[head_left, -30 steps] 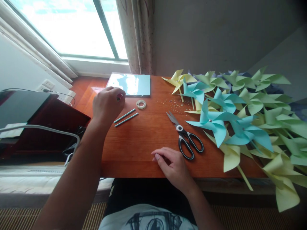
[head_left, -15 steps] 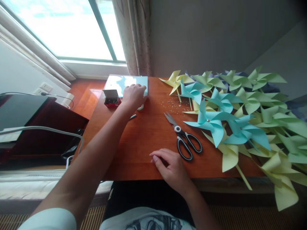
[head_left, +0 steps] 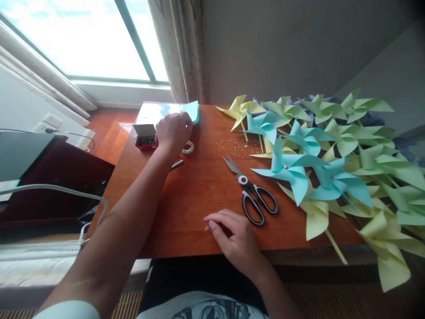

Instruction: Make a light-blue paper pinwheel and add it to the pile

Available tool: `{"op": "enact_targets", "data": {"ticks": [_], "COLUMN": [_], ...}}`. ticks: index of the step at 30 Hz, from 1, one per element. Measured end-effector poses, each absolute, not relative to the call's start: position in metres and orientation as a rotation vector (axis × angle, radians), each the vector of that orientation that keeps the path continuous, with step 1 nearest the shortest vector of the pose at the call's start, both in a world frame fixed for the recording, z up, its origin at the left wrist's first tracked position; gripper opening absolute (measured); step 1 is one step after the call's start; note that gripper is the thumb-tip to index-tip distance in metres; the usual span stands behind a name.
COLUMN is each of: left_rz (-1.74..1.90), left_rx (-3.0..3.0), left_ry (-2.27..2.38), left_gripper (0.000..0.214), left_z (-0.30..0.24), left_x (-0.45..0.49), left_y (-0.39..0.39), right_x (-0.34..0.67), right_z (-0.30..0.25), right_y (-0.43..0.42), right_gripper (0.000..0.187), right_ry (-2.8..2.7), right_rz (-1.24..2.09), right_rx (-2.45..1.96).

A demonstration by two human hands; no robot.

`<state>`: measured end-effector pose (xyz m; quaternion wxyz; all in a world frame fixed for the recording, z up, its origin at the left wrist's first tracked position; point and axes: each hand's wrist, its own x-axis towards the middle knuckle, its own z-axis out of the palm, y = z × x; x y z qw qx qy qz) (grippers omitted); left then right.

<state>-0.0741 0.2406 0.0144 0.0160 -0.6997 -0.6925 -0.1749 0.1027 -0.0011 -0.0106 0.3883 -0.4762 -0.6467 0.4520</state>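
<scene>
Head cam: pick-up step, prob.
L hand (head_left: pixel 174 131): you've got blue paper (head_left: pixel 194 106) pinched, one end up.
Blue paper: table's (head_left: pixel 194 199) far side; next move calls for light pinch.
R hand (head_left: pixel 233 235): loosely curled nr scissors (head_left: pixel 242 180), can't tell if holding.

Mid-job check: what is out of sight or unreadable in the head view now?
All in the head view:
Left hand: fingertips hidden by the hand itself; grip on the blue sheet unclear.
Pale stick: partly hidden by the left forearm.
Red box: contents too small and dark.
Lower-right yellow pinwheel: cut off by the right edge.
</scene>
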Motion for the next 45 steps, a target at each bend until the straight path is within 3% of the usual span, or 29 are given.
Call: {"op": "enact_targets", "data": {"ticks": [8,15,19,23,27,38,45], "left_rz": [-0.862,-0.993,-0.907,-0.757,-0.834,-1.555,-1.906], "left_rx": [-2.252,-2.313,-2.31,-2.275,-2.268,-2.196,-2.033], "left_ry": [-2.212,-2.223,-2.223,-2.203,-2.203,-2.149,-1.878], "left_gripper": [0.032,0.031,0.028,0.026,0.027,0.022,0.016], "left_z": [0.005,0.001,0.003,0.006,0.005,-0.016,-0.01], "left_x": [-0.086,-0.093,-0.092,-0.088,-0.087,-0.099,-0.097], "left_y": [0.25,0.256,0.254,0.25,0.249,0.271,0.273], "right_x": [0.11,0.16,0.177,0.177,0.172,0.166,0.167], "right_z": [-0.002,-0.011,-0.019,-0.022,-0.023,-0.037,-0.044], "right_y": [-0.006,-0.003,-0.001,0.0,0.002,0.026,0.026], "right_gripper": [0.018,0.021,0.027,0.029,0.029,0.025,0.024], "right_ry": [-1.553,-1.765,-1.862,-1.922,-1.903,-1.693,-1.676], "right_rz": [1.105,0.257,0.0,-0.045,-0.06,-0.203,-0.227], "right_rx": [-1.278,-1.686,-1.848,-1.907,-1.97,-1.966,-1.868]}}
